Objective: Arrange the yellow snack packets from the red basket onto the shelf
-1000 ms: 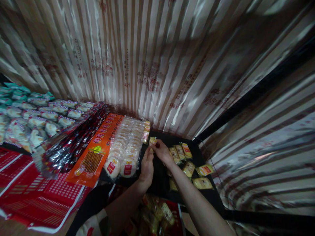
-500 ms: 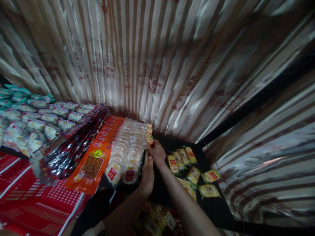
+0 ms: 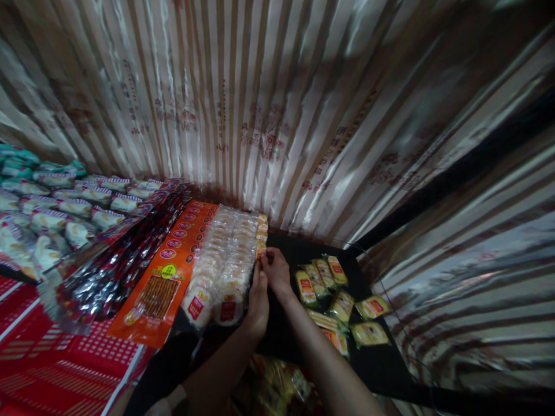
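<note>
A narrow row of small yellow-wrapped snack cakes runs along the right side of the round white packaged crackers. My right hand pinches the near end of that row, closed on a small wrapped snack cake. Close against it, my left hand has its fingers straight and together, with the fingertips at the same packet; its thumb is hidden. Much of the packet is covered by my fingers. Several loose wrapped snack cakes lie to the right of my right forearm.
Left of the crackers are an orange snack-stick bag, dark red shiny packs and rows of white packets. A red basket stands in front. The black shelf ends at a striped curtain. More wrapped cakes lie below.
My view has shifted slightly. Both hands remain together at the near end of the yellow row, with the right fingers drawn in a little closer to it.
</note>
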The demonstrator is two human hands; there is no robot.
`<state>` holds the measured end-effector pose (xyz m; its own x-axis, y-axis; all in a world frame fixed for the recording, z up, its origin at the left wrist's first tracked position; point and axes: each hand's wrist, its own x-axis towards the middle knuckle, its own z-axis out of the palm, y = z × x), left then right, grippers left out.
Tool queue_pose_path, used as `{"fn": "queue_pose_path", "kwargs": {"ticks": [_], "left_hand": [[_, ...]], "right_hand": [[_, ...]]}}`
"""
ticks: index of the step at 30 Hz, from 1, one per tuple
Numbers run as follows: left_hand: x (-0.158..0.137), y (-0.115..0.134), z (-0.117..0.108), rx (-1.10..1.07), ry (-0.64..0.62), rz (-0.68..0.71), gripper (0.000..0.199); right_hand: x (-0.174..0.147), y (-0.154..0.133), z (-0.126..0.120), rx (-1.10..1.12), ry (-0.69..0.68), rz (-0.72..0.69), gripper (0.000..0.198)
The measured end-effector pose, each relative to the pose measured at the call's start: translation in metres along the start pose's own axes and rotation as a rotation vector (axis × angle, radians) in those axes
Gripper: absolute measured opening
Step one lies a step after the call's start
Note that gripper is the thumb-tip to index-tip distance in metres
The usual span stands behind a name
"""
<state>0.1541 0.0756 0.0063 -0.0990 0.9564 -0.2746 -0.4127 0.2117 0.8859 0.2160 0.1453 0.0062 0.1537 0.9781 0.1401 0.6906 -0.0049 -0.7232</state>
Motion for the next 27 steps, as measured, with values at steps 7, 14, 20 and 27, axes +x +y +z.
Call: {"fn": "queue_pose_path", "kwargs": {"ticks": [7,14,20,27], "left_hand": [[-0.009,-0.001,-0.001,0.05,-0.015,0.016,0.045],[-0.039,-0.006,0.002,0.136,0.078,-0.104,0.024],[-0.061,-0.009,0.004,0.185,0.092,-0.13,0.02],[-0.069,-0.007,-0.004,0.356,0.05,-0.172,0.037]], "right_hand": [[-0.012,0.002,-0.013,-0.039,-0.016,-0.053,0.03],[-0.041,0.002,-0.085,-0.629,0.021,0.04,0.029],[-0.055,0.006,-0.108,-0.891,-0.201,0.207,0.045],[-0.065,-0.005,-0.103,-0.8,-0.226,-0.019,0.035]]}}
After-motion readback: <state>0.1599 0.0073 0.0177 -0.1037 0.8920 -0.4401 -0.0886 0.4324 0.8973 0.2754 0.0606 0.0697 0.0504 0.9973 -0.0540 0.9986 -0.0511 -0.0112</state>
